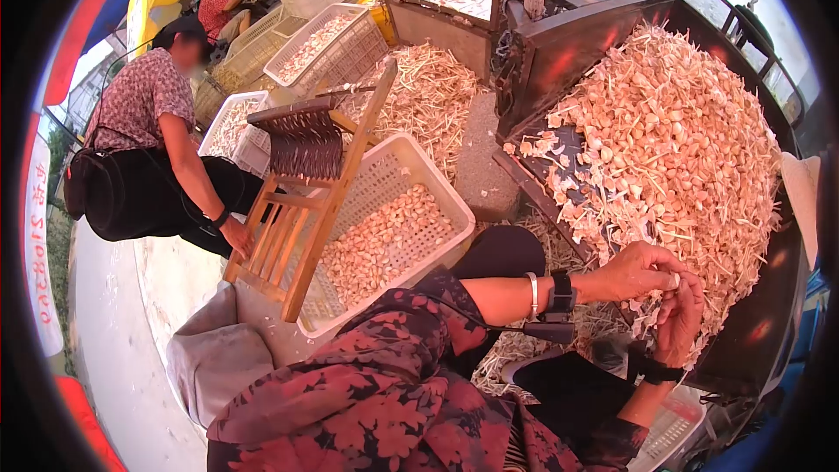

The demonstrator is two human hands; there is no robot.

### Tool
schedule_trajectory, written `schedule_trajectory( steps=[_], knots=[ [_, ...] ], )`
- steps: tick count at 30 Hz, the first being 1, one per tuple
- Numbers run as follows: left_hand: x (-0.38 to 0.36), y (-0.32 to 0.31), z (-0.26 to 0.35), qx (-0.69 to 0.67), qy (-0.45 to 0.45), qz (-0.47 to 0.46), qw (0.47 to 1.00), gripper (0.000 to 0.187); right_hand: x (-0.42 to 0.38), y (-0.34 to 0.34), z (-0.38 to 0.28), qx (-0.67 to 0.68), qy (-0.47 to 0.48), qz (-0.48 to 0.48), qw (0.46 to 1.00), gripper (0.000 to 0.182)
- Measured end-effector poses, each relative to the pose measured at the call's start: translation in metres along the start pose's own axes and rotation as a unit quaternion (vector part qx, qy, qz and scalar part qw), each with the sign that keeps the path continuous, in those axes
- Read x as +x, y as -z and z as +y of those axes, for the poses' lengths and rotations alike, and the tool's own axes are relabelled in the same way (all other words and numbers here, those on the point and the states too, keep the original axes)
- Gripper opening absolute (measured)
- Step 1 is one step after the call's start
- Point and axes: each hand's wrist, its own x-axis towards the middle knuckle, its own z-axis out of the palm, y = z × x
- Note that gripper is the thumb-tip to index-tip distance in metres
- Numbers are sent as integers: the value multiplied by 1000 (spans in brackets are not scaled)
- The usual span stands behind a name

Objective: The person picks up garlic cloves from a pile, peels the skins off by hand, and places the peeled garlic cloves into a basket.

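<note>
My left hand (636, 273), with a pale bracelet and a black watch on the wrist, meets my right hand (682, 319) at the edge of a big heap of garlic (673, 140). Fingers of both hands are curled and pinched together. A small pale garlic clove (674, 281) seems to show between their fingertips; the fingers partly hide it. Below the hands, papery garlic skins (645, 315) cling to the heap's edge. The heap of unpeeled cloves, skins and stalk bits fills a dark metal cart bed (559, 61).
A white plastic crate (419, 157) holds peeled cloves, with a wooden folding chair (328, 201) tipped over it. A co-worker (144, 122) reaches a hand to the chair. Stalks (428, 96) and a concrete block (485, 162) lie beyond. Another person (218, 13) sits farther back.
</note>
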Motion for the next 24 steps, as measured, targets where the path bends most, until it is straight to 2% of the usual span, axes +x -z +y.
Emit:
schedule_trajectory(
  steps=[2,6,9,12,16,17,19,20,22,24],
  knots=[
    [2,-1,-7,-5,-76,18,997,20,3,-6,5,3,23,10,1000,23],
    [0,-1,-1,72,-105,84,988,20,1,-19,7,5,80,-32,996,26],
    [1,-1,7,169,-209,77,960,22,0,-30,2,106,77,4,991,24],
    [-2,-4,20,203,-230,80,948,21,-5,-54,-7,213,49,97,971,25],
    [-11,-3,49,258,-217,77,938,21,-11,-56,-17,100,108,-114,983,18],
    [-13,-6,53,251,-214,79,941,20,-11,-59,-14,102,137,-90,981,20],
    [-16,-7,57,287,-219,70,930,20,-21,-74,-31,82,128,-108,983,22],
    [-17,-11,57,258,-234,84,934,21,-23,-75,-35,81,136,-123,980,23],
    [-21,-14,72,297,-209,40,931,25,-23,-75,-36,201,94,-160,962,22],
    [-23,-14,70,227,-202,38,952,25,-25,-80,-39,221,126,-197,947,20]
  ],
)
